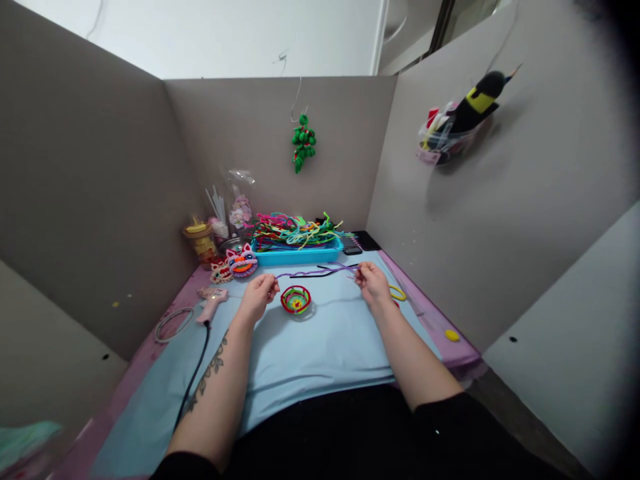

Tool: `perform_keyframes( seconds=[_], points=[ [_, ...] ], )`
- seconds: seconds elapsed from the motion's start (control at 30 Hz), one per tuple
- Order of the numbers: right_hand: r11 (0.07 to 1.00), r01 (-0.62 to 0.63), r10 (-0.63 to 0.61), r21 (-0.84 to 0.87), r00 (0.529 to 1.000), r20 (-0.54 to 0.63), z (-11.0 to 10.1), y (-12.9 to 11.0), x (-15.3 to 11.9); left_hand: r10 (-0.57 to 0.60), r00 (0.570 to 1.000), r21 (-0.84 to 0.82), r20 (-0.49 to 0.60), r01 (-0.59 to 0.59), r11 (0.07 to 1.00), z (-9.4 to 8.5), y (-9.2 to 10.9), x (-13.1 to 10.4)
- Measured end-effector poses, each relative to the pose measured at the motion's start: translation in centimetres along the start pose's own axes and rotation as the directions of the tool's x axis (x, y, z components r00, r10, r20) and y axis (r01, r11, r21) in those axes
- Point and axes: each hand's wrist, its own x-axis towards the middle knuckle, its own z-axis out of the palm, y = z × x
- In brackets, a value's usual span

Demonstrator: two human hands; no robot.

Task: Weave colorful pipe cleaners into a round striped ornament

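A purple pipe cleaner (313, 273) stretches between my two hands above the blue cloth. My left hand (259, 295) is closed on its left end, and my right hand (373, 283) pinches it near the right end. The strand looks twisted or doubled along its length. Below it, nearer my left hand, a small round bowl shape (296, 301) made of red, green and yellow coils rests on the cloth. A dark pipe cleaner lies just behind the purple one. By my right hand are the yellow handles (398, 293) of what looks like scissors, partly hidden.
A blue tray (300, 256) heaped with colourful pipe cleaners stands at the back. To the left are a pink glue gun (213, 305) with a black cord, a coiled cable (173, 325) and a lion-face craft (243, 261). Phones (351, 245) lie back right; a yellow disc (452, 335) sits front right.
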Motion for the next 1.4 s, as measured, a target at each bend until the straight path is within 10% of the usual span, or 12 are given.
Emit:
perform_keyframes(
  seconds=[0.2, 0.43, 0.7, 0.87, 1.0, 1.4],
  points=[
    [0.994, 0.050, -0.059, 0.101, 0.995, 0.084, -0.9, -1.6, -0.1, 0.019, 1.000, 0.388, -0.015, -0.012, 0.921, 0.0, -1.0, 0.2],
    [0.997, 0.040, -0.051, 0.059, 0.979, 0.200, -0.9, -1.9, -0.6, 0.068, 0.981, 0.311, -0.180, -0.009, 0.950, -0.5, -1.3, 0.6],
    [0.995, 0.016, 0.016, -0.094, 0.945, 0.328, 0.7, -1.0, -1.9, -0.037, 0.923, -0.248, -0.383, -0.065, 0.966, -0.7, -1.2, 1.5],
    [0.983, 0.006, 0.057, -0.181, 0.938, 0.342, 1.5, -0.3, -2.3, -0.167, 0.944, -0.650, -0.284, -0.061, 0.757, -1.7, -0.5, 1.5],
    [0.988, -0.011, 0.064, -0.154, 0.936, 0.346, 1.9, 0.0, -2.3, -0.023, 0.987, -0.744, -0.160, -0.105, 0.660, -2.2, 0.0, 1.1],
    [1.000, -0.012, 0.016, -0.021, 0.973, 0.229, 0.9, -0.4, -1.5, -0.026, 0.983, -0.044, -0.183, 0.018, 0.999, -1.7, -0.3, 0.7]
  ],
)
